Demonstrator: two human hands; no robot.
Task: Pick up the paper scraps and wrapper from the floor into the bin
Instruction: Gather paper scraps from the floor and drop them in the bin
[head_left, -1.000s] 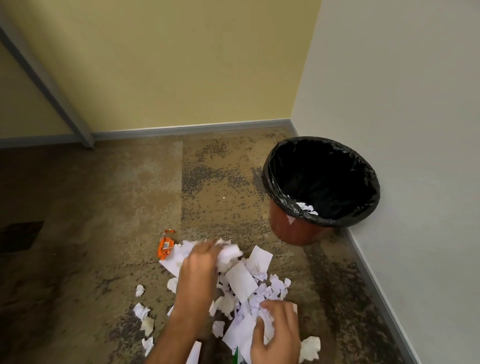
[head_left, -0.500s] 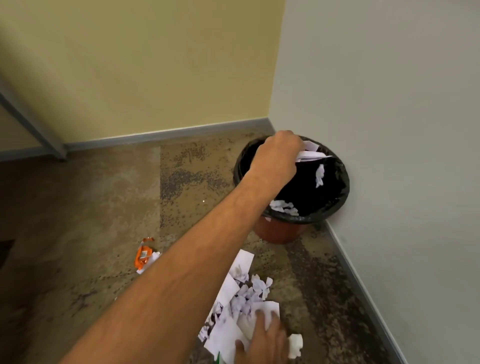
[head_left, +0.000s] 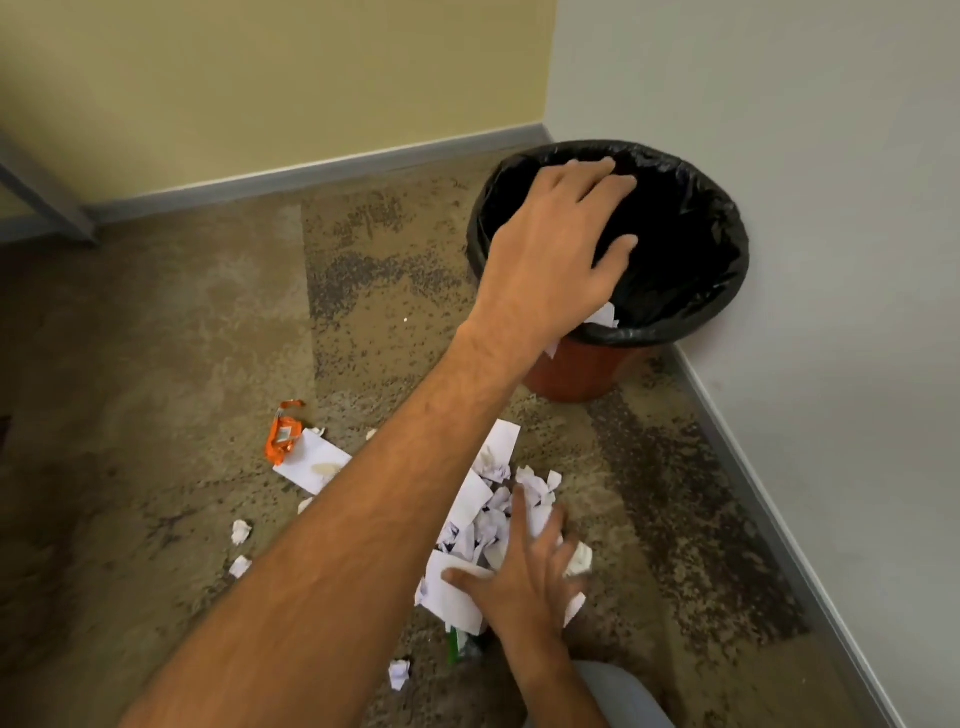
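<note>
Your left hand (head_left: 558, 244) hangs spread and empty over the bin (head_left: 691, 291). Your right hand (head_left: 519, 587) lies flat on the paper scraps (head_left: 493, 525) on the near floor; they are light and limp, so bunch them. Pinch the crinkly orange wrapper (head_left: 282, 434), left, by an edge.

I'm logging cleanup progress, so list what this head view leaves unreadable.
- Contents of the black-lined bin: the open left hand covers most of its mouth; only a white corner shows.
- Paper scraps pile: the left forearm crosses it; the right hand presses on the rest.
- Orange wrapper: print too small to read.
- Green item: mostly hidden under a white sheet.
</note>
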